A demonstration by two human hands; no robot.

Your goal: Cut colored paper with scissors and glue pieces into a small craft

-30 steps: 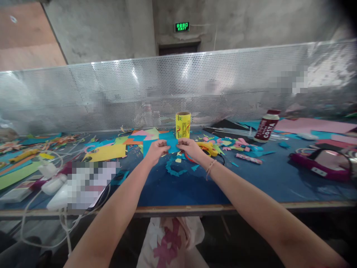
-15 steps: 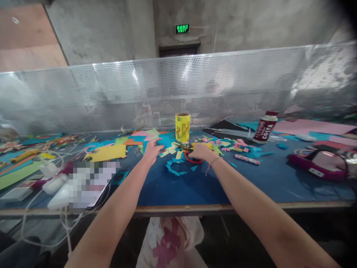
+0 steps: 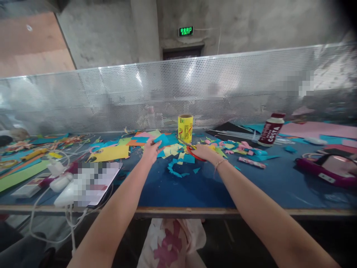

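Note:
My left hand (image 3: 152,152) pinches a piece of blue paper (image 3: 161,139) over a pile of coloured paper. My right hand (image 3: 205,152) grips scissors (image 3: 193,152) with red handles, their blades pointing up and left toward the blue paper without touching it. A yellow tape roll (image 3: 185,128) stands upright just behind the blades. Below and between my hands, a curved strip of cut blue paper (image 3: 173,169) lies on the table. Small yellow paper pieces (image 3: 171,150) are scattered between the hands.
Pink and blue scraps (image 3: 244,146) lie right of the tape roll, near a maroon bottle (image 3: 272,130). Further right is a purple device (image 3: 320,171). A white power strip (image 3: 67,190) with cables is at left. A perforated metal screen (image 3: 167,93) runs along the table's back.
My right hand has picked up the scissors, whose blades now stand raised off the scraps. My left hand has lifted the blue paper slightly. The view has shifted a little.

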